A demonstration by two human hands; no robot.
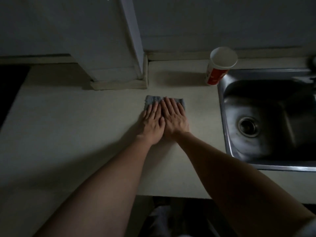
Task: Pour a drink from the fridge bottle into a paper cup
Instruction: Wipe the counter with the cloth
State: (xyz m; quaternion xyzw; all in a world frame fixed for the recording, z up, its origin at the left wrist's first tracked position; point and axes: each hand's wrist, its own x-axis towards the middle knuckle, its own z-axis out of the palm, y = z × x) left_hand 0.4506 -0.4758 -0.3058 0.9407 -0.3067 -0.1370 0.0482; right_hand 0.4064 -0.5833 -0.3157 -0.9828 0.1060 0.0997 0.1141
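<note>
Bare left hand and right hand press flat fingers on grey folded cloth; red-and-white paper cup upper right, no bottle visible, pouring seemingly unstarted.

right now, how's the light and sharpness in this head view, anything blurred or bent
Head view: dim; light comes from the right, so the cup casts a soft shadow leftward on the counter; faint sheen on the sink rim; left hand and right hand on the cloth are fairly sharp; wide lens bows straight edges.
</note>
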